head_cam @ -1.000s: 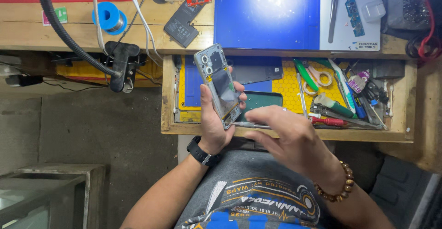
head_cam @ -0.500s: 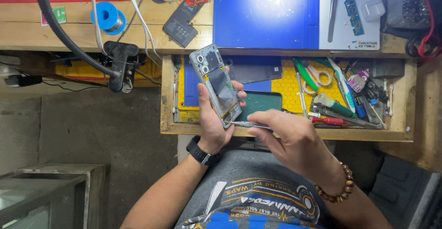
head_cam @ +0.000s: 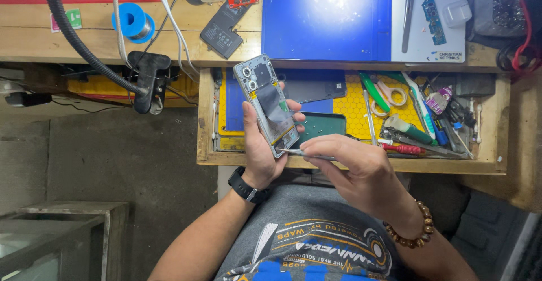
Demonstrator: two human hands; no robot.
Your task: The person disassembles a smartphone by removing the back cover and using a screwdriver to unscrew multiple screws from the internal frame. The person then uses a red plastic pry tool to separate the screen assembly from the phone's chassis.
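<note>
My left hand (head_cam: 261, 145) holds the opened phone (head_cam: 267, 105) above the open drawer (head_cam: 350, 165), grip closed around its lower half, thumb on one long edge and fingertips curled over the other. The phone's long axis runs away from me and tilts slightly to the left, camera rings at the far end, a grey shield and yellow strip showing in the bared back. My right hand (head_cam: 358, 171) is closed in a pinch on a thin metal tool (head_cam: 307, 154); the tool lies crosswise, its tip pointing left and touching or just short of the phone's near corner, I cannot tell which. So the phone sits directly left of the right grip, and the right hand is the nearer one to that corner. Beyond the right grip, in the drawer: a yellow honeycomb mat (head_cam: 353, 103), a dark green panel (head_cam: 322, 125), green-handled tools and small scissors (head_cam: 389, 96) among other tools to the right. Farther off on the wooden surface (head_cam: 84, 38): a blue rectangular work mat (head_cam: 327, 18), a black flat battery pack (head_cam: 223, 32) with a pale label lying at an angle, a blue tape roll (head_cam: 131, 20), and a small green square sticker (head_cam: 73, 18) at the far left.
</note>
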